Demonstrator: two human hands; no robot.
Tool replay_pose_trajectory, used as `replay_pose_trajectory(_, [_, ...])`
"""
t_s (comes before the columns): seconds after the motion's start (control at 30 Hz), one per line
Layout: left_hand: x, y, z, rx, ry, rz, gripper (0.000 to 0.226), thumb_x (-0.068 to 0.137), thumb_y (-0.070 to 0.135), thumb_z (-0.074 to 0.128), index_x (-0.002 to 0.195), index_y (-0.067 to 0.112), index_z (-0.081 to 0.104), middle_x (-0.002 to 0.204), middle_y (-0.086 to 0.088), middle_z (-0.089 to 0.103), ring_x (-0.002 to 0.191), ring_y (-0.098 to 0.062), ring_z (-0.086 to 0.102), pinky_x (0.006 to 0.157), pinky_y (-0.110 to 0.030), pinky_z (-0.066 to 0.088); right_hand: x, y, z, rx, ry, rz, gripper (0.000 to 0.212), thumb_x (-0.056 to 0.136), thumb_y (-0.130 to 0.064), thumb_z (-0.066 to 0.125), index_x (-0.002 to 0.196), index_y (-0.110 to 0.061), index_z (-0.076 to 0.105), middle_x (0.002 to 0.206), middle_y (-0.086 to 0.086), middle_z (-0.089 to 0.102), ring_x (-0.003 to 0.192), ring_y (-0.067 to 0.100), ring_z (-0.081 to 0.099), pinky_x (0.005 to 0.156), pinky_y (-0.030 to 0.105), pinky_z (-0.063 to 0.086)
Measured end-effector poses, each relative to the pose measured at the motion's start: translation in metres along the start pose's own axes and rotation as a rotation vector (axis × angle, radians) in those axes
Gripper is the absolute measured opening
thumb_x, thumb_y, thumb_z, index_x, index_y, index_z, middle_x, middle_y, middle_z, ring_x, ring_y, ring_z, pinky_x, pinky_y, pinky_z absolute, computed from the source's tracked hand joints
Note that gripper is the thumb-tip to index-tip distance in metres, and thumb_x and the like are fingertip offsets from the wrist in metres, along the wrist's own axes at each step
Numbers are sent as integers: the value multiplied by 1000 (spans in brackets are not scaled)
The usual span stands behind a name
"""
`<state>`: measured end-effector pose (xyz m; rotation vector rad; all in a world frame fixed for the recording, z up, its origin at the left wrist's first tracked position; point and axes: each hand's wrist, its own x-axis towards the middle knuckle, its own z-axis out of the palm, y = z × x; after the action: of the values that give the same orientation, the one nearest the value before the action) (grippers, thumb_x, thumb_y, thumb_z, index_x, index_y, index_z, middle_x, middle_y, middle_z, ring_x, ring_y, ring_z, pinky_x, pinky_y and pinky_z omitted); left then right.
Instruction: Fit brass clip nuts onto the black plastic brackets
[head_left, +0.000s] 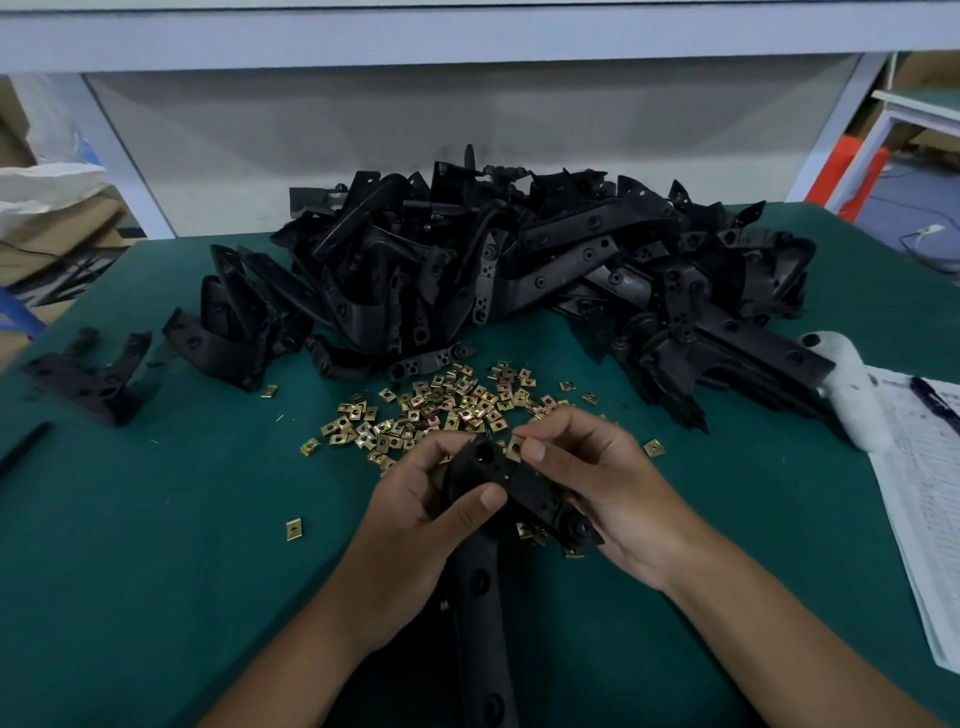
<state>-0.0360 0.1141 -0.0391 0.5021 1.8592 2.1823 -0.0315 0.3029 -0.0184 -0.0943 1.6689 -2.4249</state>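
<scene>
Near the lower centre of the frame, a black plastic bracket (498, 483) is gripped by the left hand (415, 514), thumb curled over its face. A brass clip nut (516, 448) is pinched between the right hand's (608, 483) fingertips at the bracket's upper end. Loose clip nuts (441, 405) are scattered just above, before a bracket pile (519, 260) on the green mat (156, 545).

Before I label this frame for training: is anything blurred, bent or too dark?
Head view: wide-angle bend curves the shelf edge; the bracket pile reads dark with little detail; both hands, left hand and right hand, are fairly sharp; the brass nuts show no strong glare.
</scene>
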Motion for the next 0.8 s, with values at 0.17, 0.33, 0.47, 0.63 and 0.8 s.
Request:
replay_pose_trajectory(0.17, [0, 2, 1, -1, 13, -26, 24, 80, 37, 78, 100, 28, 68, 88, 1, 71, 82, -12, 66, 72, -22, 55, -2, 3, 6, -22, 65, -29, 3, 77, -25, 78, 78, -24, 76, 88, -2, 72, 80, 13, 67, 71, 24, 57])
replay_pose_trajectory(0.33, [0, 2, 3, -19, 34, -14, 29, 78, 34, 78, 105, 28, 68, 96, 0, 73, 89, -14, 68, 79, -24, 57, -1, 1, 7, -21, 43, 31, 18, 70, -33, 83, 79, -20, 74, 93, 8, 72, 83, 20, 68, 76, 31, 56])
replay_pose_trajectory(0.47, [0, 3, 5, -32, 49, -4, 38, 77, 34, 78, 114, 35, 71, 115, 1, 74, 109, -15, 69, 90, -25, 55, -1, 0, 5, -18, 16, -16, 9, 79, -25, 81, 79, -20, 74, 96, 7, 74, 84, 18, 70, 75, 27, 59])
replay_pose_trajectory(0.63, [0, 3, 6, -18, 63, 27, 39, 78, 34, 77, 116, 30, 72, 118, 0, 74, 112, -16, 69, 91, -24, 53, -3, 1, 4, -69, 17, -59, 15, 82, -31, 75, 82, -17, 71, 111, 23, 70, 98, 35, 66, 87, 48, 51])
replay_pose_trajectory(0.8, [1, 4, 2, 10, 105, 44, 29, 80, 34, 76, 108, 32, 74, 105, 0, 76, 98, -13, 70, 83, -22, 55, -4, 3, 7, -169, 16, -88, 13, 81, -38, 74, 82, -24, 76, 103, 6, 75, 92, 21, 68, 80, 32, 55])
